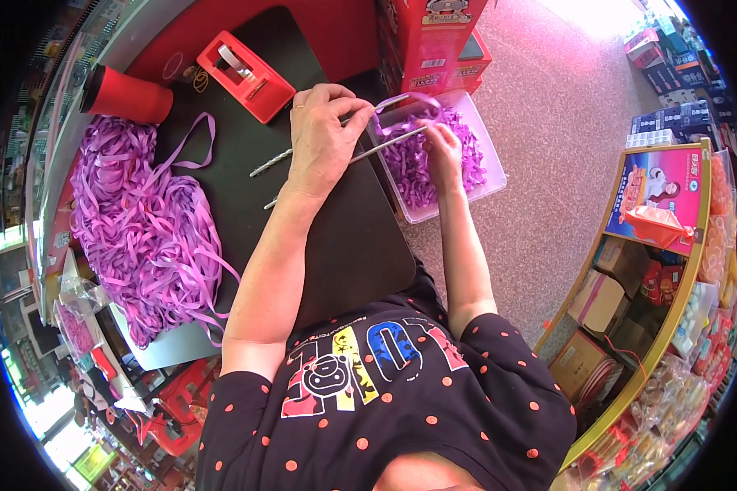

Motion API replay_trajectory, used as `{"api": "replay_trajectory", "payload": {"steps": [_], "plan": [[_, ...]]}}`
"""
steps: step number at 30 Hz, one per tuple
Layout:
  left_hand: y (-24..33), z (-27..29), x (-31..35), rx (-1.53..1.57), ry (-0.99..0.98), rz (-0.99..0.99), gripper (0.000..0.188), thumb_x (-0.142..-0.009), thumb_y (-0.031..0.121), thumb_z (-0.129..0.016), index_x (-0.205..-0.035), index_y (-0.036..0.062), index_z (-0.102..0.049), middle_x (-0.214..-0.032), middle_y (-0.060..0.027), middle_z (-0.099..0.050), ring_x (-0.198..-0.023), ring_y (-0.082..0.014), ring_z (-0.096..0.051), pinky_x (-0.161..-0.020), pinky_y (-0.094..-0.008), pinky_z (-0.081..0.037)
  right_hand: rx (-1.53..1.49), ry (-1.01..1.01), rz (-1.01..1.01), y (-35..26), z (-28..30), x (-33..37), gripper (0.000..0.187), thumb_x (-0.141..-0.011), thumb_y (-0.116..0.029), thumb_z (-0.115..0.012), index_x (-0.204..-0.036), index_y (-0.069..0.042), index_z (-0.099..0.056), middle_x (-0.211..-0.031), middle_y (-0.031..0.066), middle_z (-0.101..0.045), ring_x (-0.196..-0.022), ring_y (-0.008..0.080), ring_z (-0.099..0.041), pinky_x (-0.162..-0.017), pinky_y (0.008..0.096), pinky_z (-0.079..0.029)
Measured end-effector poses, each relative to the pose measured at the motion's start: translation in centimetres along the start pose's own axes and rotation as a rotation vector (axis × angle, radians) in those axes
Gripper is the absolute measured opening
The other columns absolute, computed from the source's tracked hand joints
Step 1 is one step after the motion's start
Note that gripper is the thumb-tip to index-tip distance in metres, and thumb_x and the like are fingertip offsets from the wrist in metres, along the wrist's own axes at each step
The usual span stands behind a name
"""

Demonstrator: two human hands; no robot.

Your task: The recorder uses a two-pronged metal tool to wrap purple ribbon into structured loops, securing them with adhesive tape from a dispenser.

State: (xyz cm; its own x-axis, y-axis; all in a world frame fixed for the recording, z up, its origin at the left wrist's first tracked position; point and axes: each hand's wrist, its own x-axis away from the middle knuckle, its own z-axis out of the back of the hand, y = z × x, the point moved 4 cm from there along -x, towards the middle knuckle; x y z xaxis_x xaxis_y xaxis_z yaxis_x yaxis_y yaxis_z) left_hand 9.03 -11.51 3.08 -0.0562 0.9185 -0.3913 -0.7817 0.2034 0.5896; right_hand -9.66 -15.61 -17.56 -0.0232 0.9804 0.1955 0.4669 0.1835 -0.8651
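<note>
As the left hand [323, 137] grips a slim silvery metal rod [272, 164], the right hand [444, 155] pinches shiny purple ribbon [426, 99]. Keep it untwisted.

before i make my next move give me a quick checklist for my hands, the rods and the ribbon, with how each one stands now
1. Left hand holding the metal rods: ok, they show on both sides of it.
2. Right hand at the end of one rod: ok.
3. Right fingers pinching ribbon as well: cannot tell.
4. Ribbon loop over the plastic bin: ok.
5. Ribbon heap untangled: not ok, its strands lie jumbled.
6. Tape dispenser apart from the rods: ok.
</note>
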Motion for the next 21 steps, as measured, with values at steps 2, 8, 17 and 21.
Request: {"api": "replay_trajectory", "payload": {"steps": [2, 8, 17, 21], "plan": [[0.3, -0.3, -0.1, 0.013, -0.008, -0.007, 0.011, -0.076, 0.018, -0.071, -0.082, 0.0097, -0.073, -0.094, -0.0026, -0.060, -0.096, -0.0245, -0.049, -0.086, -0.0356, -0.038, -0.155, 0.099, -0.016, -0.2, 1.1, -1.6, 0.012, -0.089, -0.014, -0.061, -0.090, -0.003, -0.064, -0.067, -0.0050, -0.052, -0.055, 0.0032, -0.040, -0.051, 0.0162, -0.032], [0.3, -0.4, -0.1, 0.014, -0.020, 0.007, 0.011, -0.077, 0.018, -0.071, -0.083, 0.0093, -0.073, -0.094, -0.0030, -0.060, -0.096, -0.0248, -0.049, -0.086, -0.0356, -0.039, 1.133, 0.256, 0.097, 2.9, 4.1, -3.3, 0.026, -0.075, -0.030, -0.068, -0.086, -0.007, -0.070, -0.079, 0.0129, -0.069, -0.077, 0.0245, -0.067, -0.074, 0.0350, -0.051], [0.5, -0.7, -0.4, 0.008, -0.019, -0.004, 0.011, -0.076, 0.018, -0.071, -0.082, 0.0095, -0.073, -0.095, -0.0024, -0.060, -0.097, -0.0242, -0.049, -0.086, -0.0356, -0.039, 0.785, 0.087, -0.173, 9.4, 6.6, -1.8, 0.028, -0.075, -0.030, -0.072, -0.083, -0.004, -0.069, -0.072, 0.0036, -0.066, -0.067, 0.0150, -0.061, -0.062, 0.0284, -0.047], [0.3, -0.4, -0.2, -0.028, -0.056, 0.015, 0.014, -0.080, 0.018, -0.070, -0.087, 0.0064, -0.072, -0.099, -0.0024, -0.060, -0.100, -0.0236, -0.048, -0.090, -0.0341, -0.039, 0.346, -0.078, -0.316, 7.2, 3.2, 0.2, 0.018, -0.081, -0.024, -0.070, -0.088, -0.007, -0.068, -0.067, -0.0060, -0.058, -0.058, 0.0033, -0.047, -0.053, 0.0185, -0.034]]}}
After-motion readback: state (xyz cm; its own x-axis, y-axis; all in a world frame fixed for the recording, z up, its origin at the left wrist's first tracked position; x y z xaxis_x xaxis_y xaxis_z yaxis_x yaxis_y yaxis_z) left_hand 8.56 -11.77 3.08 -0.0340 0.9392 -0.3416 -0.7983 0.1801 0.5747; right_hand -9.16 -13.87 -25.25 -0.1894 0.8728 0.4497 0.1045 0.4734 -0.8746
